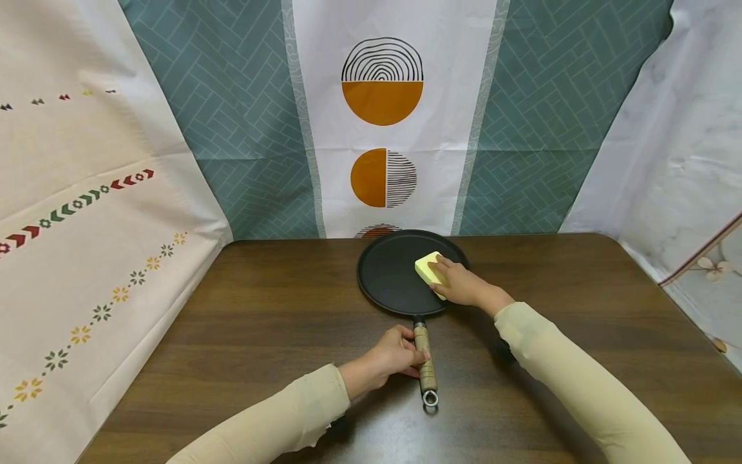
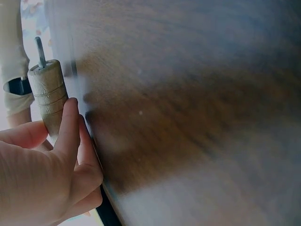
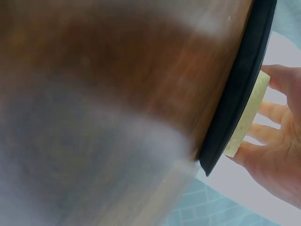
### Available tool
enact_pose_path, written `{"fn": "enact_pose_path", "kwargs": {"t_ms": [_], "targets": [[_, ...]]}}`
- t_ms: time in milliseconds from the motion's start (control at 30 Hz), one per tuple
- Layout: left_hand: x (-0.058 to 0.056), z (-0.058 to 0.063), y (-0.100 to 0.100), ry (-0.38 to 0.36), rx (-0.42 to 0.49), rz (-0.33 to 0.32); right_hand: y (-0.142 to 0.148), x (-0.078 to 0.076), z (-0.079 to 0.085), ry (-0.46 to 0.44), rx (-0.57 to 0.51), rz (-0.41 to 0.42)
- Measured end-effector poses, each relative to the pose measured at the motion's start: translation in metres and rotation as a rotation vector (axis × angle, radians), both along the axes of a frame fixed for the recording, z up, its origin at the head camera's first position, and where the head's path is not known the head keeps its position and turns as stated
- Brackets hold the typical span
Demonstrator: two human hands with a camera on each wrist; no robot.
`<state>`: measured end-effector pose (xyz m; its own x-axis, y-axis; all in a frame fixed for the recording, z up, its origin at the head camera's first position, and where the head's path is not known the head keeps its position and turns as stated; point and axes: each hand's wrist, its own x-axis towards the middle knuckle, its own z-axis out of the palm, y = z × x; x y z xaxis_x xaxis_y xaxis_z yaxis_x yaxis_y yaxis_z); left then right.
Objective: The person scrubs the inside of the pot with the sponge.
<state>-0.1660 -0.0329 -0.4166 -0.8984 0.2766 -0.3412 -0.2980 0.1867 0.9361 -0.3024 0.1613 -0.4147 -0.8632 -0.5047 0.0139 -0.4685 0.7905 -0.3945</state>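
Observation:
A flat, round black pan (image 1: 394, 270) lies near the far edge of the table, its wooden handle (image 1: 426, 370) pointing toward me. With thumb and fingers my left hand (image 1: 391, 354) grips that handle; the left wrist view shows the handle's end (image 2: 47, 84) with a metal ring. My right hand (image 1: 464, 283) holds a pale yellow sponge (image 1: 426, 267) by its edges, against the right part of the pan's surface. Seen from the side in the right wrist view, the sponge (image 3: 247, 115) sits flat against the dark pan (image 3: 235, 94).
The brown wooden table (image 1: 278, 309) extends to both sides of the pan. Behind it hangs a teal and white cloth (image 1: 382, 135) with orange half circles. A cream embroidered cloth (image 1: 104, 225) hangs at the left, a white patterned one (image 1: 684, 161) at the right.

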Motion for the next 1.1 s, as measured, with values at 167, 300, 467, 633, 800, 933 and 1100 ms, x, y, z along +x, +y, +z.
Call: {"fn": "enact_pose_path", "kwargs": {"t_ms": [167,300,467,633,800,933,1100], "targets": [[0.000,0.000,0.000,-0.010,-0.001,0.001,-0.002,0.007,-0.001,0.014,-0.002,0.013],[-0.001,-0.001,0.000,-0.009,-0.007,-0.002,-0.003,0.012,0.000,0.019,-0.006,0.027],[-0.003,-0.002,0.000,-0.011,-0.019,-0.007,-0.006,0.017,0.000,0.018,-0.010,0.051],[-0.002,-0.002,0.000,-0.016,-0.018,-0.008,-0.008,0.020,0.000,0.014,-0.009,0.062],[-0.002,-0.002,0.000,-0.017,-0.014,-0.014,-0.009,0.022,0.000,0.012,-0.012,0.074],[-0.002,-0.001,0.000,-0.017,-0.012,-0.015,-0.009,0.023,0.001,0.011,-0.017,0.087],[-0.003,0.000,0.000,-0.019,-0.013,-0.013,-0.011,0.021,0.001,0.003,-0.023,0.104]]}}
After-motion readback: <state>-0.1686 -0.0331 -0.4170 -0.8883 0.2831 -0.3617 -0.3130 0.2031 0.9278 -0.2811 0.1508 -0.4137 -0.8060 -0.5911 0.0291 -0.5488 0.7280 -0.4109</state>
